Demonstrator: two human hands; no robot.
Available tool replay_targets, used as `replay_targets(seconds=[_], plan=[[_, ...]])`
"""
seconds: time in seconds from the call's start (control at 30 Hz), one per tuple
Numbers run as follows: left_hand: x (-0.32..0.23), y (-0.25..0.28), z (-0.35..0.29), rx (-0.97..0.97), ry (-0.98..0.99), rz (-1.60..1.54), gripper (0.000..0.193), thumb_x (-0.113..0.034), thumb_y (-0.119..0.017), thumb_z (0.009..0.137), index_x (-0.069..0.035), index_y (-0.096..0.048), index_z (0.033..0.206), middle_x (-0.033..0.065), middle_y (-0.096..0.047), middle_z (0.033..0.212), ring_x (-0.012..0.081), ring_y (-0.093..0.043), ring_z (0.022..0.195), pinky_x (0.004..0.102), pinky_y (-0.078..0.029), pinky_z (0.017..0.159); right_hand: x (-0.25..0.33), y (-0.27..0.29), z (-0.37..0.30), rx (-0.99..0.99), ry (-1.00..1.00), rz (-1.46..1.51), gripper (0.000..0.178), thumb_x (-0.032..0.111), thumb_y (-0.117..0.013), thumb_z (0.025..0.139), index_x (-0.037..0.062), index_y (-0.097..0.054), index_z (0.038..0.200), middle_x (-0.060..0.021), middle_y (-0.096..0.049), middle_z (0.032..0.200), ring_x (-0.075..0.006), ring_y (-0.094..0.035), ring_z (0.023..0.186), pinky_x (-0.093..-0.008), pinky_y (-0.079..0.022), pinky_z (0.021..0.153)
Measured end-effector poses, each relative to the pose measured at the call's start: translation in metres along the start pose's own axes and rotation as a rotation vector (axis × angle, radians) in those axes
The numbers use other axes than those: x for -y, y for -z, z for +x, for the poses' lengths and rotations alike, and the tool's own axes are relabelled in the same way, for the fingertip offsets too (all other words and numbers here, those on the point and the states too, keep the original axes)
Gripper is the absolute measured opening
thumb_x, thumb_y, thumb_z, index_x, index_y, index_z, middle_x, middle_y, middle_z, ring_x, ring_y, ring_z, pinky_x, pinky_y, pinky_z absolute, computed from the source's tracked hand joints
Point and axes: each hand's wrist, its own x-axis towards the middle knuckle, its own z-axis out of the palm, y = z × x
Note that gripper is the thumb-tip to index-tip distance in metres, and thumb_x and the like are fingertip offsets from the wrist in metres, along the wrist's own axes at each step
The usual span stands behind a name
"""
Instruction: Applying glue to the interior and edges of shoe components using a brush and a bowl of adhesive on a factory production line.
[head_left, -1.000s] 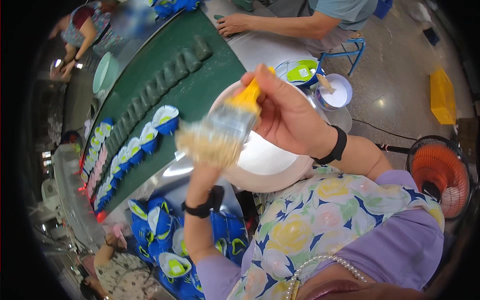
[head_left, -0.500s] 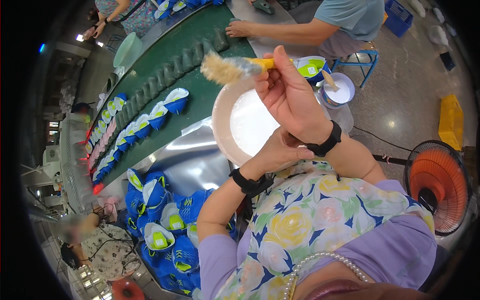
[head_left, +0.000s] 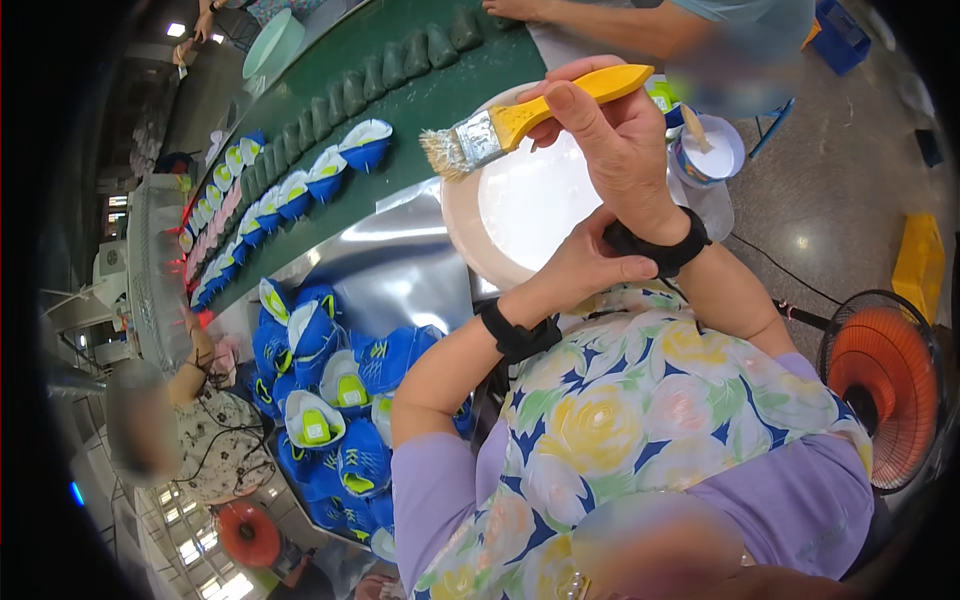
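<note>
Head view: my right hand (head_left: 622,145) pinches a yellow-handled, metal-collared paintbrush (head_left: 510,124) bristles-outward by a round beige basin's left rim (head_left: 463,220), likely keeping fingers clean, my left hand (head_left: 588,260) clasping the black right wristband (head_left: 675,256).

A: Is your light good?
B: Bright overall. You get white glare on the metal sheet (head_left: 400,250), a glint on the floor (head_left: 835,205) at right, blown-out panes (head_left: 190,550) near left.
A: Sharpness?
B: Your brush (head_left: 478,138) looks crisp; blurred patches sit left, right and near, and straight edges bow toward your view's black border.
</note>
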Motion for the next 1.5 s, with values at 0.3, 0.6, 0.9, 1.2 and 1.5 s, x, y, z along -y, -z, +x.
replay_targets(seconds=[0.3, 0.6, 0.9, 1.2, 1.5], plan=[[0.003, -0.003, 0.001, 0.005, 0.033, -0.069, 0.079, -0.025, -0.083, 0.073, 0.002, -0.039, 0.133, 0.0086, -0.053, 0.124, 0.0155, -0.053, 0.112, 0.0295, -0.043, 0.097, -0.007, 0.002, -0.001, 0.133, 0.103, -0.195, 0.028, 0.019, -0.07, 0.088, 0.0037, -0.055, 0.107, -0.0057, -0.064, 0.093, -0.0103, -0.065, 0.082, -0.0194, -0.052, 0.07], [-0.012, 0.012, 0.001, -0.053, -0.13, 0.097, 0.064, -0.02, -0.075, 0.08, -0.003, -0.043, 0.133, 0.0087, -0.054, 0.122, 0.0164, -0.056, 0.108, 0.0304, -0.047, 0.09, -0.024, 0.017, 0.006, -0.053, -0.13, -0.018, 0.027, 0.025, -0.061, 0.095, 0.0025, -0.058, 0.11, -0.0091, -0.065, 0.097, -0.0124, -0.063, 0.081, -0.0243, -0.053, 0.072], [-0.075, 0.144, -0.188, -0.903, -0.329, 0.195, 0.034, -0.014, -0.054, 0.096, 0.002, -0.052, 0.125, 0.0137, -0.063, 0.112, 0.0226, -0.063, 0.101, 0.0319, -0.052, 0.085, -0.014, 0.045, -0.007, 0.128, -0.199, -0.45, 0.02, 0.019, -0.059, 0.096, 0.0022, -0.058, 0.108, -0.0049, -0.064, 0.089, -0.009, -0.061, 0.078, -0.0204, -0.05, 0.072], [0.034, 0.121, -0.255, -0.465, 0.663, 1.597, 0.073, -0.043, -0.08, 0.066, -0.017, -0.054, 0.129, 0.0215, -0.052, 0.122, 0.0391, -0.05, 0.113, 0.0446, -0.044, 0.095, -0.043, 0.055, -0.008, 0.162, -0.499, -0.387, 0.019, 0.02, -0.056, 0.097, 0.0025, -0.059, 0.103, -0.0053, -0.064, 0.09, -0.0091, -0.06, 0.074, -0.0218, -0.05, 0.067], [0.018, 0.214, -0.29, -0.507, 0.81, 0.881, 0.063, -0.026, -0.069, 0.079, -0.011, -0.049, 0.136, 0.0191, -0.049, 0.136, 0.0332, -0.048, 0.124, 0.0401, -0.034, 0.107, -0.024, 0.075, -0.012, 0.165, -0.433, -0.506, 0.022, 0.02, -0.064, 0.091, -0.0006, -0.059, 0.098, -0.0062, -0.065, 0.085, -0.0094, -0.062, 0.072, -0.0221, -0.052, 0.065]])
